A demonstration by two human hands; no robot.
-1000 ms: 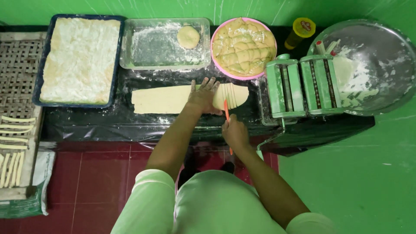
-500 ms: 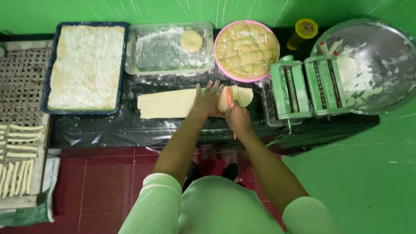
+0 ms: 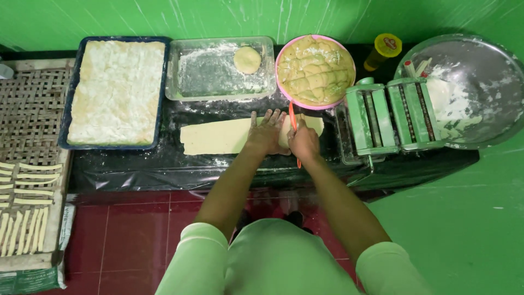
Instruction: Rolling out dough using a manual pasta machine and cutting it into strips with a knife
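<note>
Fingers of your left hand (image 3: pixel 266 134) are spread flat, pressing the rolled dough sheet (image 3: pixel 218 137) on the black work surface (image 3: pixel 136 164). Sheet's long axis runs 9-to-3; most of it lies toward 9 o'clock from that hand. Your right hand (image 3: pixel 303 143) is closed round an orange-handled cutter (image 3: pixel 293 123), blade across the sheet's 3 o'clock end, just beside the left hand.

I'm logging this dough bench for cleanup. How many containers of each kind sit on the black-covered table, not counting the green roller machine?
Blue rectangular tray of floured dough: 1
Clear rectangular tray with a round dough disc: 1
Pink round bowl of scored dough: 1
Large round metal pan dusted with flour: 1
Yellow-lidded bottle: 1
Total: 5
</note>
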